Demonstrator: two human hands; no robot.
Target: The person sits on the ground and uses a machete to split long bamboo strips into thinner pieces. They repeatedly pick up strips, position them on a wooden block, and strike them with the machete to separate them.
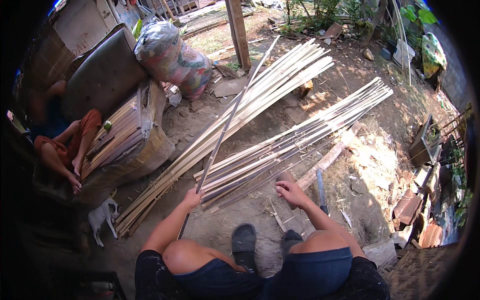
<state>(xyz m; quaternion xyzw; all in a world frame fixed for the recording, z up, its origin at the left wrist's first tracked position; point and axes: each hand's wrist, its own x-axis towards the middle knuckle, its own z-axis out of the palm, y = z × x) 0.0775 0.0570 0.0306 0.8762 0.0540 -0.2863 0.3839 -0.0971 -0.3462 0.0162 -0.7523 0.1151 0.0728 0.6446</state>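
My left hand [192, 198] is closed around a long, thin dark strip [218, 144], apparently split bamboo. The strip slants away up and to the right, over a large bundle of pale split strips [270, 92] on the ground. A smaller bundle of pale and dark strips [350, 105] lies to its right. My right hand [291, 192] has its fingers curled against a rounded brown piece [286, 177]; whether it grips that or something hidden, I cannot tell. Beside my right forearm is a long knife [320, 185] with a grey blade and dark handle.
Left, a person's bare legs [62, 150] rest on a worn sofa [135, 160] holding more strips. A small white dog [102, 220] stands below it. A stuffed sack [172, 60] and a wooden post [237, 32] are farther off. A rough pole [330, 157] and scrap [407, 207] lie right.
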